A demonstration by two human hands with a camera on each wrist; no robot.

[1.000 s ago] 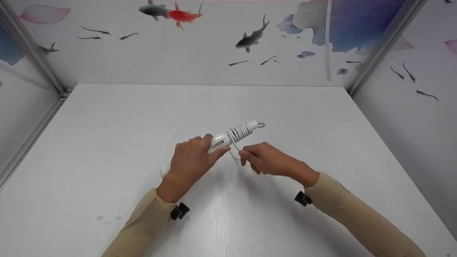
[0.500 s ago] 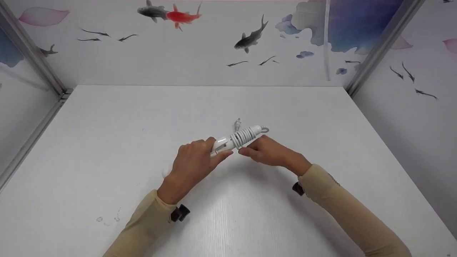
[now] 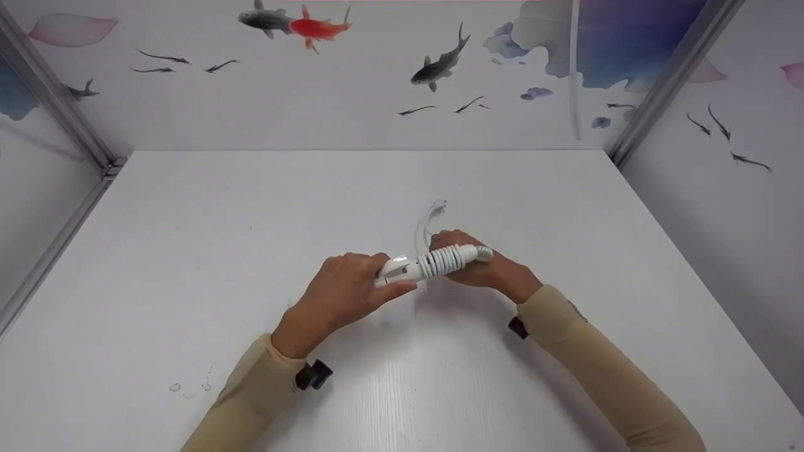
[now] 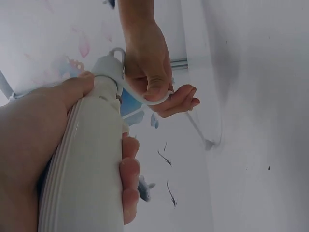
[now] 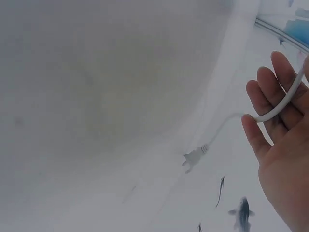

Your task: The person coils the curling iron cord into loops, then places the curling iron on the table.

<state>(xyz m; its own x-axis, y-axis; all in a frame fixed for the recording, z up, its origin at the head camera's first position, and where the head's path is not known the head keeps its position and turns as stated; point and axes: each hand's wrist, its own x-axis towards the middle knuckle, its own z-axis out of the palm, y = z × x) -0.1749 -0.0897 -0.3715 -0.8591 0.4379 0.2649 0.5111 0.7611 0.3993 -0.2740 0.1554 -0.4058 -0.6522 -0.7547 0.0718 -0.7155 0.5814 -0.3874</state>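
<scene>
My left hand (image 3: pixel 342 289) grips a white handheld electric appliance (image 4: pixel 91 164), a long cylinder with fine ribs along one side. Its tail end points to the right, and a white power cord (image 3: pixel 441 262) is wound there in several close turns. My right hand (image 3: pixel 476 275) is behind and below that end in the head view. The left wrist view shows the right thumb and fingers pinching the cord. The cord's loose end runs past the right fingers to a two-pin plug (image 5: pixel 194 157), which dangles. My left palm hides the appliance's other end.
A white table (image 3: pixel 188 220) lies below both hands. White panels printed with fish (image 3: pixel 440 66) stand at the back and sides, joined by metal corner posts (image 3: pixel 672 81). Faint marks (image 3: pixel 188 388) show on the table at the lower left.
My right hand has gone from the near side of the appliance to behind its wound end. The plug end has swung out on the far side. The appliance has shifted right and tilts less.
</scene>
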